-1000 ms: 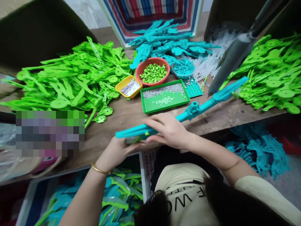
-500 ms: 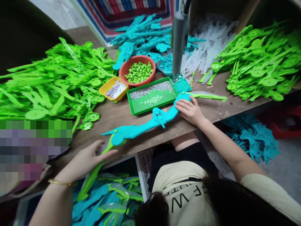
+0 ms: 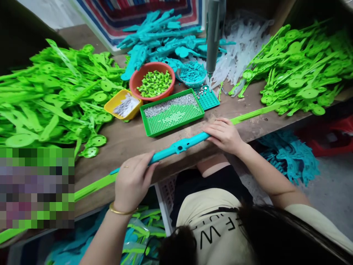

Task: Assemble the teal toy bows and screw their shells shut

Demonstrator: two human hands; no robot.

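Observation:
A long blue plastic piece [image 3: 180,146] with green arms at its ends spans the bench's front edge, turned with its narrow edge up. My left hand [image 3: 132,180] is closed round its left end, by the joint where a green arm [image 3: 96,186] runs off to the lower left. Gripping the other end, my right hand [image 3: 224,135] has its fingers folded over the top. From there another green arm [image 3: 257,113] points right. Just behind the piece lies a green perforated tray [image 3: 154,127] of small metal parts. Both palms are hidden.
Green plastic parts [image 3: 63,95] are heaped at left, more green parts [image 3: 303,70] at right. Behind the tray stand a red bowl [image 3: 134,84], a yellow dish [image 3: 110,107] and a small blue tray [image 3: 212,100]. A grey cylindrical tool [image 3: 213,40] hangs above. Below the bench are blue-and-green pieces [image 3: 140,224].
The blue piece has been rolled from its broad face onto its edge, and its green arms now extend outward. My left hand moved up and right from the green arm onto the blue end.

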